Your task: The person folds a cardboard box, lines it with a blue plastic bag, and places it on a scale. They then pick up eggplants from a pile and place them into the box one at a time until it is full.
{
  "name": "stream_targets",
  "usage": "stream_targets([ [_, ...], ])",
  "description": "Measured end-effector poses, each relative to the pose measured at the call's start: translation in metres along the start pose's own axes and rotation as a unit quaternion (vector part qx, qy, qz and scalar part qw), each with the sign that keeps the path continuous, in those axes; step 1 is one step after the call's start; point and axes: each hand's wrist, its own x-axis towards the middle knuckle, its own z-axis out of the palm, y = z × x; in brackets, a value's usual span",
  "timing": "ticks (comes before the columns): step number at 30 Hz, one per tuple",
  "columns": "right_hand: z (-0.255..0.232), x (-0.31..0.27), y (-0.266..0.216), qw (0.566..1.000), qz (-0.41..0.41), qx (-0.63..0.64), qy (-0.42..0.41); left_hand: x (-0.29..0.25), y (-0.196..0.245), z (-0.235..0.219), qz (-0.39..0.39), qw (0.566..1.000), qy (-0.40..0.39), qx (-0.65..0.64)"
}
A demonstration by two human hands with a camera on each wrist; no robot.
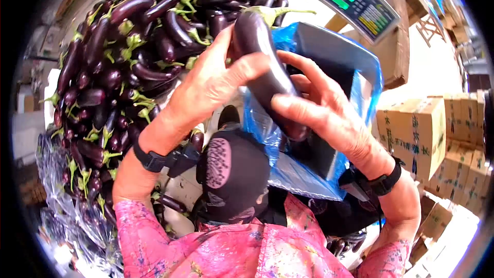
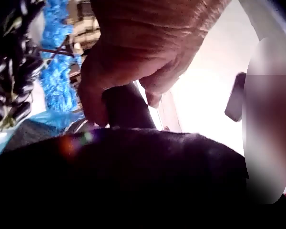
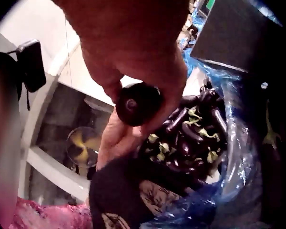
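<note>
A long dark purple eggplant (image 1: 261, 54) with a green stem is held up between both hands. My left hand (image 1: 216, 82) grips its upper part, thumb across the front. Lower down, my right hand (image 1: 311, 105) wraps round it near the rounded tip. In the left wrist view the left hand (image 2: 133, 62) curls over the eggplant (image 2: 126, 107). The right wrist view shows the right hand (image 3: 133, 57) pinching the eggplant's round end (image 3: 136, 104). Behind the hands lies a blue plastic bag (image 1: 260, 128) draped over a grey scale pan (image 1: 334, 54).
A large pile of eggplants (image 1: 134, 46) fills the left side. A scale display (image 1: 357, 2) with green digits stands at the upper right. Stacked cardboard boxes (image 1: 414, 134) stand to the right. A black cap (image 1: 231, 175) sits below the hands. Clear plastic bags (image 1: 62, 211) lie lower left.
</note>
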Motion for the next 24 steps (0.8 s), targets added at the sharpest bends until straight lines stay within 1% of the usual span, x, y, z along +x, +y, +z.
stream_targets([
  [1, -0.011, -0.003, 0.002, 0.999, 0.005, 0.032, 0.009, 0.002, 0.004, 0.005, 0.049, 0.994, 0.008, 0.100],
  [2, -0.023, -0.007, 0.001, 0.999, 0.008, 0.042, 0.020, 0.002, 0.008, 0.008, 0.099, 0.975, 0.016, 0.200],
  [3, -0.035, -0.011, -0.001, 0.998, 0.010, 0.051, 0.032, 0.009, 0.021, 0.012, 0.273, 0.868, 0.051, 0.412],
  [4, -0.047, -0.016, -0.005, 0.998, 0.014, 0.052, 0.040, 0.010, 0.035, 0.014, 0.326, 0.798, 0.022, 0.507],
  [6, -0.071, -0.033, -0.006, 0.998, 0.014, 0.058, -0.022, 0.013, 0.037, 0.028, 0.350, 0.774, -0.106, 0.518],
  [7, -0.074, -0.033, 0.001, 0.998, 0.022, 0.063, -0.018, 0.015, 0.036, 0.037, 0.356, 0.769, -0.085, 0.523],
  [8, -0.077, -0.032, 0.007, 0.997, 0.027, 0.070, -0.013, 0.018, 0.038, 0.041, 0.350, 0.773, -0.102, 0.518],
  [10, -0.082, -0.034, 0.000, 0.989, 0.048, 0.136, -0.035, 0.026, 0.049, 0.047, 0.340, 0.778, -0.142, 0.509],
  [11, -0.095, -0.036, 0.000, 0.994, 0.028, 0.103, -0.015, 0.025, 0.056, 0.049, 0.324, 0.789, -0.161, 0.497],
  [12, -0.118, -0.036, 0.001, 0.995, 0.011, 0.093, -0.032, 0.026, 0.055, 0.051, 0.326, 0.803, -0.162, 0.471],
  [13, -0.132, -0.037, 0.005, 0.995, -0.042, 0.088, -0.008, 0.023, 0.064, 0.054, 0.219, 0.867, -0.189, 0.405],
  [14, -0.142, -0.038, 0.009, 0.995, -0.072, 0.067, 0.006, 0.020, 0.072, 0.057, 0.107, 0.913, -0.210, 0.332],
  [15, -0.152, -0.040, 0.012, 0.994, -0.101, 0.046, 0.022, 0.021, 0.073, 0.059, 0.037, 0.934, -0.213, 0.284],
  [16, -0.153, -0.041, 0.014, 0.995, -0.067, -0.014, 0.071, 0.025, 0.057, 0.058, 0.039, 0.947, -0.221, 0.229],
  [18, -0.137, -0.045, 0.012, 0.994, -0.040, -0.076, 0.062, 0.033, 0.045, 0.062, -0.039, 0.955, -0.243, 0.167],
  [19, -0.131, -0.048, 0.012, 0.996, -0.048, -0.074, 0.010, 0.036, 0.038, 0.064, -0.091, 0.954, -0.258, 0.123],
  [20, -0.122, -0.049, 0.013, 0.997, -0.067, -0.038, -0.019, 0.039, 0.039, 0.066, -0.138, 0.943, -0.270, 0.138],
  [22, -0.111, -0.045, 0.021, 0.997, -0.067, 0.024, 0.001, 0.043, 0.034, 0.067, -0.201, 0.925, -0.296, 0.129],
  [23, -0.108, -0.038, 0.032, 0.994, -0.074, 0.079, 0.015, 0.044, 0.034, 0.070, -0.207, 0.927, -0.292, 0.114],
  [24, -0.105, -0.032, 0.041, 0.990, -0.053, 0.120, 0.049, 0.043, 0.035, 0.073, -0.213, 0.929, -0.287, 0.099],
])
